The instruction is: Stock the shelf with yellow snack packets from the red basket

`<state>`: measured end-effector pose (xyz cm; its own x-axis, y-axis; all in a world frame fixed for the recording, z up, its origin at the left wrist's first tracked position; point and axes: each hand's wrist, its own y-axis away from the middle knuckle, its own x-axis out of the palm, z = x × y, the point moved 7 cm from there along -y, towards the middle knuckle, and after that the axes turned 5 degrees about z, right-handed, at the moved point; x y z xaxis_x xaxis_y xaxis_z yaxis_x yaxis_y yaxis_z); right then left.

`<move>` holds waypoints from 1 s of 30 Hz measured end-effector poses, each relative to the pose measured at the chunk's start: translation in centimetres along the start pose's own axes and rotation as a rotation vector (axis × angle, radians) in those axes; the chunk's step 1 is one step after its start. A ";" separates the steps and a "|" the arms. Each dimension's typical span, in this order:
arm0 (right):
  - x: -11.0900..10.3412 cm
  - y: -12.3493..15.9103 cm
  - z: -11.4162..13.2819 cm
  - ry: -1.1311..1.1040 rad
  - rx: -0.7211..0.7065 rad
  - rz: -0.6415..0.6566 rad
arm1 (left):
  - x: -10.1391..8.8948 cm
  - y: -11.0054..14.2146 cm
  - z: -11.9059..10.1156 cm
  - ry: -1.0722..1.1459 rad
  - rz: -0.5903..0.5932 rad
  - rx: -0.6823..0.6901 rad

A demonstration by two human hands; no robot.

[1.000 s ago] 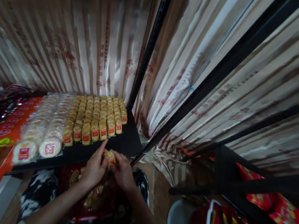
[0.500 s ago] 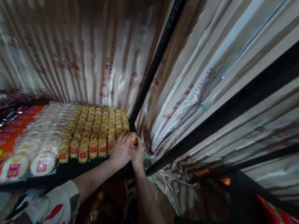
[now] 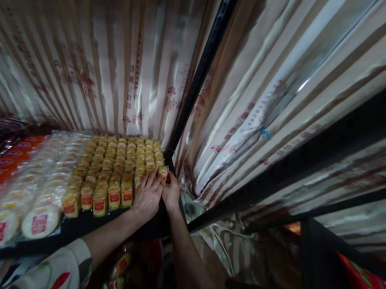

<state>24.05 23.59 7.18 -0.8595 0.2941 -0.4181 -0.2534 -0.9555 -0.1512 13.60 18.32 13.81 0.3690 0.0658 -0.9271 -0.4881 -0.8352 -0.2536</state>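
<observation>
Rows of small yellow wrapped cakes [image 3: 106,169] with red labels stand on a dark shelf. At their right end, one wrapped yellow cake [image 3: 163,172] sits between my hands. My left hand [image 3: 148,199] lies against the right side of the rows, fingers stretched out and touching the nearby cakes. From the other side, my right hand [image 3: 171,193] has its fingers bent against that end cake, seemingly gripping it. The fingertips are partly hidden and dim.
Left of the cakes are round white packaged cakes [image 3: 40,221] and orange snack packs [image 3: 4,176]. A black upright post [image 3: 199,76] rises behind the shelf corner, before striped curtains [image 3: 163,59]. A dark slanting bar [image 3: 287,161] crosses at right. Red packages [image 3: 370,285] lie lower right.
My hands and the end cake have shifted slightly left, closer against the rows. My left fingers lie flatter now. The whole view has moved a little.
</observation>
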 end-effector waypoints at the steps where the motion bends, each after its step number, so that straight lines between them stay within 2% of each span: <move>1: 0.2 0.0 -0.2 -0.009 0.000 0.006 | 0.1 0.0 0.1 -0.008 0.001 0.012; 10: 0.7 0.8 -1.3 -0.233 -0.003 0.023 | 0.5 0.1 0.4 -0.035 -0.020 0.106; 17: 0.2 1.2 -0.8 -0.136 -0.046 -0.043 | 0.9 -0.1 0.7 -0.078 0.029 0.116; 23: 0.6 1.2 -0.7 -0.100 -0.047 -0.019 | 1.1 -0.3 0.8 -0.076 0.066 0.104; 27: -0.2 1.6 -0.3 -0.133 -0.039 -0.052 | 0.2 0.5 0.1 0.069 0.029 0.105; 30: -1.3 2.4 0.1 -0.161 0.020 -0.113 | 0.1 2.4 -0.8 0.327 -0.032 -0.053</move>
<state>24.47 20.88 7.47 -0.8846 0.3931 -0.2510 -0.3594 -0.9175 -0.1705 13.04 15.89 13.36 0.6219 -0.0793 -0.7791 -0.4336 -0.8633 -0.2582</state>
